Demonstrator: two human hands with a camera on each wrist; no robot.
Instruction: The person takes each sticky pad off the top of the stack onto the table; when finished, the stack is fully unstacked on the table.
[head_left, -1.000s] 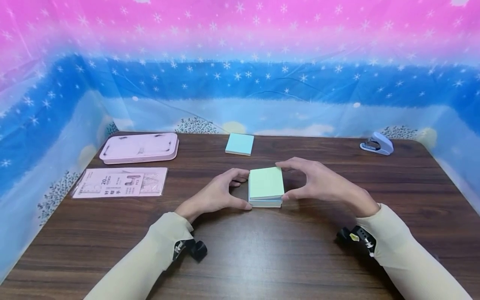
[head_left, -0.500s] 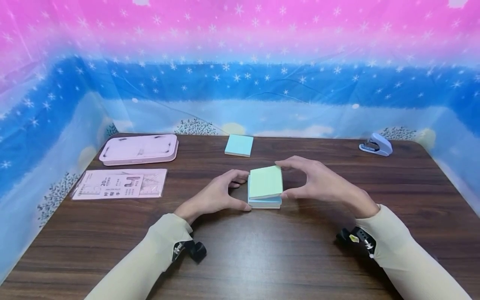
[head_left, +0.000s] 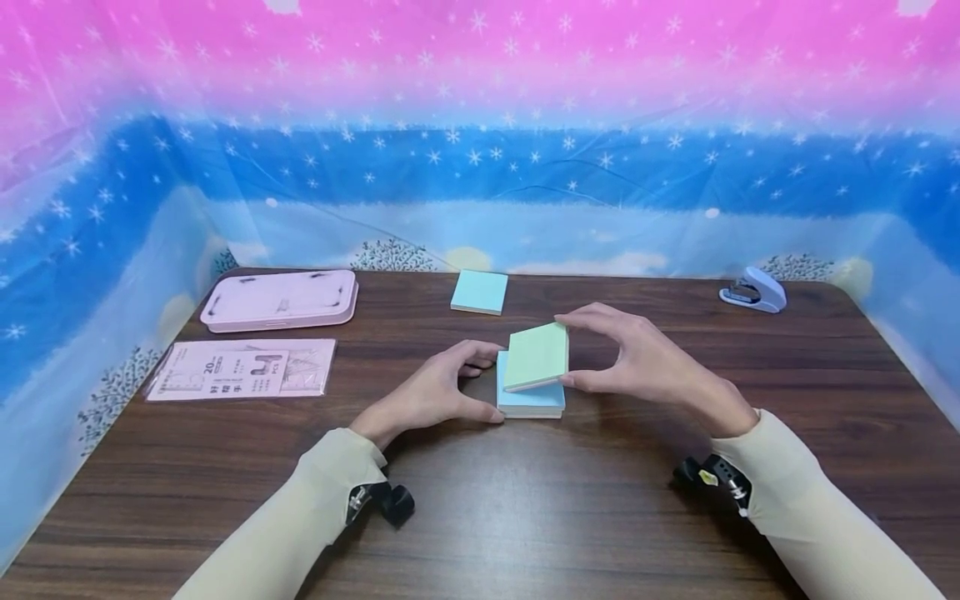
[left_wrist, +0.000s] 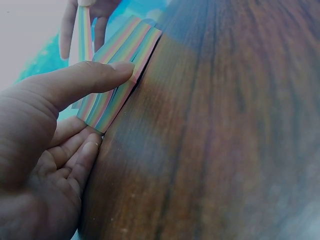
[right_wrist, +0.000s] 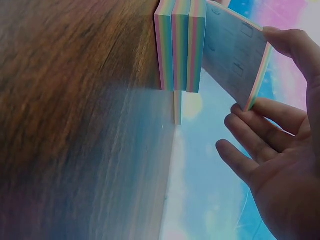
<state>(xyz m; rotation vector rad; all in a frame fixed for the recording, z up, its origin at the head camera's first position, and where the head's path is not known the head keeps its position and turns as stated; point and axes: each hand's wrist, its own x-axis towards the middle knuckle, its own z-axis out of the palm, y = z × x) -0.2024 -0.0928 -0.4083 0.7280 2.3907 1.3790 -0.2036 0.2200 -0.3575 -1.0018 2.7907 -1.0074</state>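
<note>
A: Two hands show in the head view. The left hand (head_left: 438,392) clamps the left edge of the note stack (head_left: 529,402) at the middle of the table (head_left: 525,517); the right hand (head_left: 637,362) pinches a green pad (head_left: 537,357), raised and tilted, its left end touching the stack.

B: Left wrist view?

A: Thumb (left_wrist: 75,82) pressed on the stack's rainbow-striped side; remaining fingers curled loosely against its edge.

B: Right wrist view?

A: Only this view shows three separate blocks under the pad, plus faint print on the pad's underside. Far off: a blue pad (head_left: 479,292) and a stapler (head_left: 753,289).
</note>
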